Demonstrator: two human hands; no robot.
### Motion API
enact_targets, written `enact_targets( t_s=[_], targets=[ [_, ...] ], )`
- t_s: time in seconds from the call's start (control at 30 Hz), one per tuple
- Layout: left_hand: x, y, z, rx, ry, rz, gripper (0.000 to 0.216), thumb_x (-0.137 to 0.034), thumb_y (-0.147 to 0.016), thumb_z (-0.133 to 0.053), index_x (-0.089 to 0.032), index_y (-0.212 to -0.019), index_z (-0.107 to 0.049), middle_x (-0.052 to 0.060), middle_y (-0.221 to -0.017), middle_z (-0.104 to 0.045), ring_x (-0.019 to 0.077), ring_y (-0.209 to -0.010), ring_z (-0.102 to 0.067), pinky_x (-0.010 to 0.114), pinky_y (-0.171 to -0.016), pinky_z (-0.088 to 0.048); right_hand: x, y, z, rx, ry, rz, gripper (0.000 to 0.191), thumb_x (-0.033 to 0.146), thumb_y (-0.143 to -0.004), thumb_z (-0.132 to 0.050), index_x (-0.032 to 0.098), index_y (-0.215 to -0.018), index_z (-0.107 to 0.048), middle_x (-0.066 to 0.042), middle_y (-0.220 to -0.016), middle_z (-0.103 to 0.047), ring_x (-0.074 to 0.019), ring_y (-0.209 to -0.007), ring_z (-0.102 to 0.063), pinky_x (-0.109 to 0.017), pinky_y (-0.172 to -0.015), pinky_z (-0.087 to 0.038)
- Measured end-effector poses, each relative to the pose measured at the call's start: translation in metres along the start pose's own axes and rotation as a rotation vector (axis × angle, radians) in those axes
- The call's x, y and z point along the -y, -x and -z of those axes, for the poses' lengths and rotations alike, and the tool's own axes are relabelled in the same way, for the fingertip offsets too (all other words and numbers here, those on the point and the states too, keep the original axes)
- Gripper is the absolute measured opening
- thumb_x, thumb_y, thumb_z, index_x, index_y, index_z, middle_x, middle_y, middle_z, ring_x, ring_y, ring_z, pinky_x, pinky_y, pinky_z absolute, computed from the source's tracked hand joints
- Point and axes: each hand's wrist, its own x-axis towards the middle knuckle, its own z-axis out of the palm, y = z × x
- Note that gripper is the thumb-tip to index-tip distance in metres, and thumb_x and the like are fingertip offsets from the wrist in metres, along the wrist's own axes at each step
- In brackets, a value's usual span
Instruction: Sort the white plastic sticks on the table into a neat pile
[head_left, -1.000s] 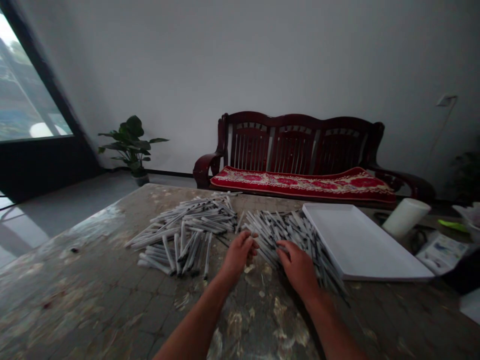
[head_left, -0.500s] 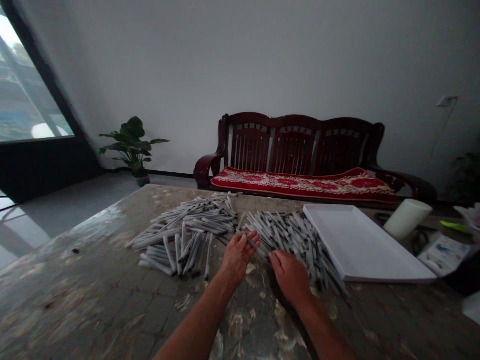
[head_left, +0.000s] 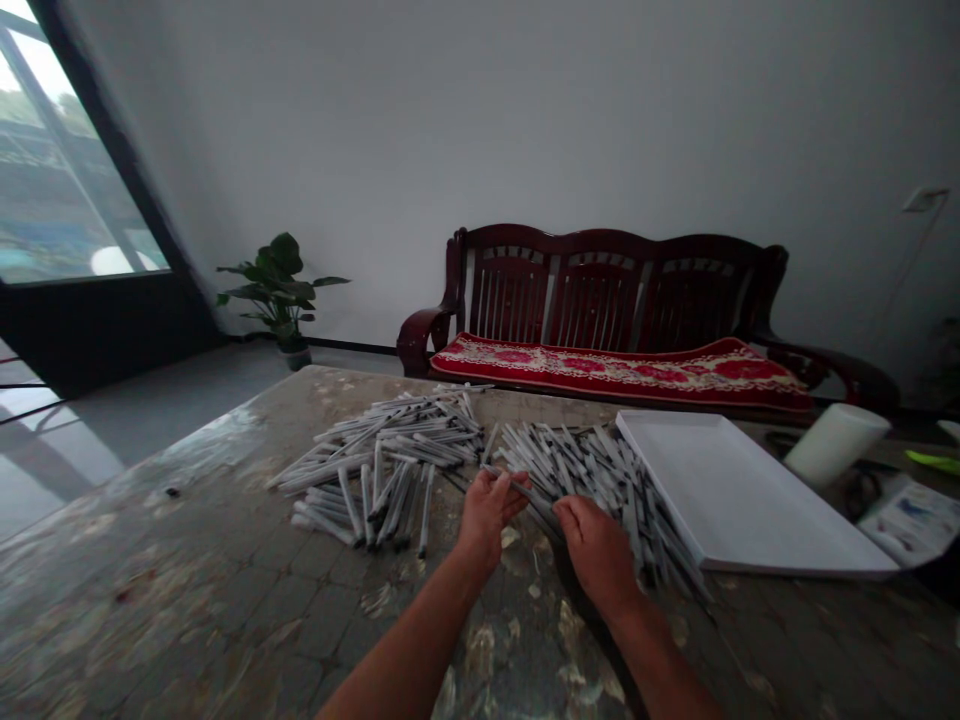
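Two heaps of grey pens lie on a worn, paint-flecked table (head_left: 187, 590). The left heap (head_left: 382, 455) is spread out; the right heap (head_left: 600, 475) lies against a white tray. My left hand (head_left: 487, 510) and my right hand (head_left: 596, 545) are close together between the heaps. Both pinch one pen (head_left: 534, 493), the left hand at its far end and the right hand at its near end. The pen sits just above the edge of the right heap.
A shallow white tray (head_left: 739, 500) lies right of the pens. A white cylinder (head_left: 836, 445) and papers (head_left: 911, 515) sit at the far right. Beyond the table stand a dark wooden bench with a red cushion (head_left: 622, 330), a potted plant (head_left: 281, 290) and a large window (head_left: 60, 200).
My right hand left the right heap and drew toward my left hand with a pen. Both hands now hold that pen. The view has shifted slightly.
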Motion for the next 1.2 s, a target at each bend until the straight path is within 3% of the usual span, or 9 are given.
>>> enact_targets(
  t_s=[0.33,0.63,0.87,1.07,1.2],
  targets=[
    [-0.0011,0.0044,-0.0026,0.022,0.073,-0.027,0.032,-0.031,-0.076,-0.078,-0.020,-0.085,-0.049,0.008,-0.088,-0.075,0.0180,-0.075,-0.073,0.030,-0.070,-0.059,-0.0024,0.0000,0.0005,0.070,-0.122,-0.068,0.045,0.048,-0.097,-0.032,0.024,-0.076,-0.064,-0.004,-0.070,-0.069,-0.0176,-0.066,-0.062,-0.027,-0.059,-0.036],
    [-0.0045,0.0063,-0.0053,-0.098,0.078,0.005,0.016,-0.019,-0.088,-0.065,-0.017,-0.079,-0.052,0.008,-0.083,-0.074,0.0147,-0.071,-0.072,0.025,-0.065,-0.059,0.0034,-0.0020,0.0020,-0.047,-0.180,-0.025,0.025,0.037,-0.087,-0.052,0.023,-0.092,-0.072,-0.006,-0.096,-0.074,-0.0207,-0.089,-0.067,-0.029,-0.082,-0.046],
    [0.0005,0.0050,-0.0037,-0.075,0.073,-0.001,0.024,-0.026,-0.083,-0.073,-0.017,-0.080,-0.051,0.010,-0.086,-0.075,0.0167,-0.073,-0.073,0.029,-0.069,-0.061,0.0037,-0.0022,0.0015,0.011,-0.165,-0.103,0.036,0.043,-0.093,-0.043,0.022,-0.084,-0.071,-0.006,-0.081,-0.074,-0.0209,-0.076,-0.067,-0.029,-0.069,-0.046],
    [0.0019,0.0023,-0.0023,-0.082,0.092,0.003,0.022,-0.024,-0.083,-0.072,-0.017,-0.080,-0.051,0.009,-0.085,-0.075,0.0177,-0.074,-0.074,0.030,-0.070,-0.061,-0.0006,-0.0034,-0.0016,-0.060,-0.194,-0.086,0.027,0.039,-0.087,-0.052,0.023,-0.098,-0.071,-0.006,-0.097,-0.074,-0.0204,-0.088,-0.068,-0.029,-0.079,-0.048],
    [0.0003,0.0033,-0.0029,-0.075,0.107,0.008,0.018,-0.019,-0.086,-0.068,-0.017,-0.082,-0.052,0.009,-0.086,-0.075,0.0168,-0.074,-0.074,0.028,-0.069,-0.061,-0.0031,-0.0031,-0.0017,0.005,-0.128,-0.108,0.036,0.045,-0.094,-0.042,0.024,-0.085,-0.069,-0.005,-0.082,-0.072,-0.0194,-0.076,-0.066,-0.027,-0.068,-0.044]
  ],
)
